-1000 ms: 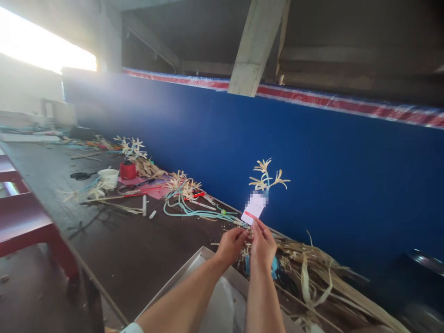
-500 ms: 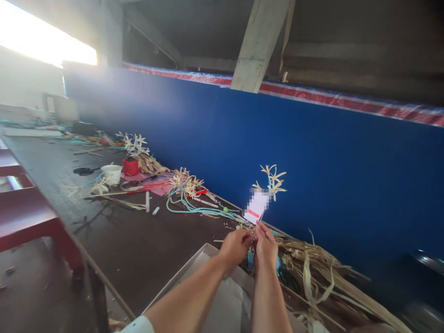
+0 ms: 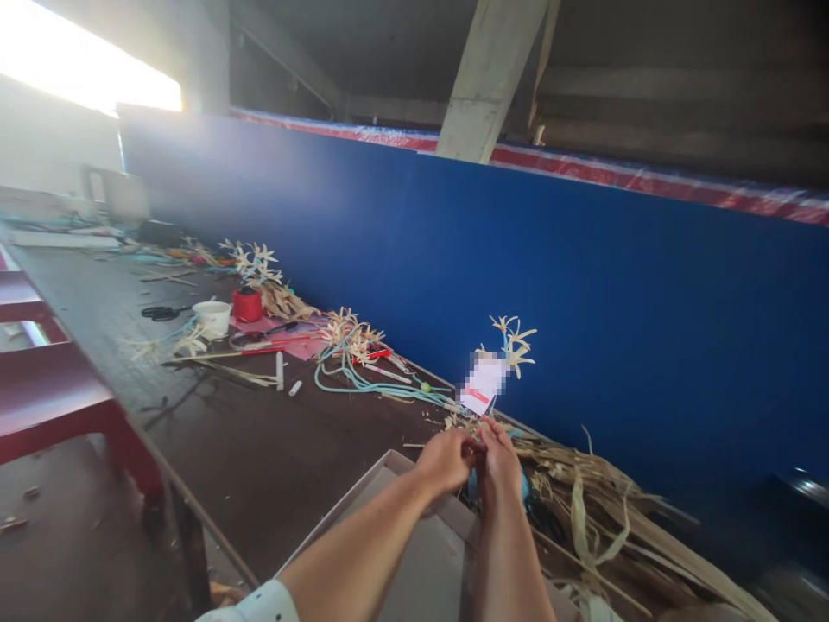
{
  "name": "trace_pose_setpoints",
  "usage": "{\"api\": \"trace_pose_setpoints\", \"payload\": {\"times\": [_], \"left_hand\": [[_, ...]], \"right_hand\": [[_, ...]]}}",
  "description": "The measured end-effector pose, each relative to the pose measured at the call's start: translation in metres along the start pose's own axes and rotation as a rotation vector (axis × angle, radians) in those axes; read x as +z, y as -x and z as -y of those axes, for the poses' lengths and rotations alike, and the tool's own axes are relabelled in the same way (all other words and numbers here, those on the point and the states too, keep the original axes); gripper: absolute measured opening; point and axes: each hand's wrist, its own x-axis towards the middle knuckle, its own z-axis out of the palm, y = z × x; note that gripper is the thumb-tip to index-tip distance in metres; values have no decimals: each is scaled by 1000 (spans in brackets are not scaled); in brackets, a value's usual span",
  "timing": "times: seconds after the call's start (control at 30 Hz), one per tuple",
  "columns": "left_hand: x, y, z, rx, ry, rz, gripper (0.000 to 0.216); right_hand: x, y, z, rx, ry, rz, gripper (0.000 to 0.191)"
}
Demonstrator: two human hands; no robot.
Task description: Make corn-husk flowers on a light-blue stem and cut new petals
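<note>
My right hand (image 3: 502, 458) is closed just below a spray of pale dried-husk flowers (image 3: 516, 347) on a bluish stem, which rises above the fingers. The stem inside the grip is hidden. A whitish card (image 3: 480, 396) with a red mark, partly blurred out, stands just over the fingertips; whether it is held I cannot tell. My left hand (image 3: 446, 462) presses against the right one, thumb and fingers pinched together at its inner side. What lies in that pinch is too small to make out. Under both forearms is a pale shallow tray (image 3: 363, 501).
Dried husk strips (image 3: 622, 510) pile up on the right, along the blue partition (image 3: 615, 302). Further left on the dark table (image 3: 246, 458) are blue stems (image 3: 363, 384), more husk flowers (image 3: 350, 333), a white cup (image 3: 212, 319), a red spool (image 3: 247, 305) and black scissors (image 3: 161, 313). A dark red stool (image 3: 58, 380) stands beside the table.
The view has tilted slightly, so the table things appear a little higher and further right. Both hands stay together; the flower spray has dipped slightly with them.
</note>
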Motion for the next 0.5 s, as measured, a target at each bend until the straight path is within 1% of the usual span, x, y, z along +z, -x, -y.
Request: {"api": "trace_pose_setpoints", "payload": {"times": [0.13,0.27,0.4,0.5], "left_hand": [[0,-1,3,-25,35,-10,23],[1,-2,5,-41,84,-6,22],[1,-3,7,-24,157,-8,21],[0,-3,7,-5,234,-10,21]], "right_hand": [[3,4,4,28,-60,40,44],[6,9,9,15,-86,81,42],[9,15,14,-20,-98,133,38],[11,18,17,-38,-125,127,38]]}}
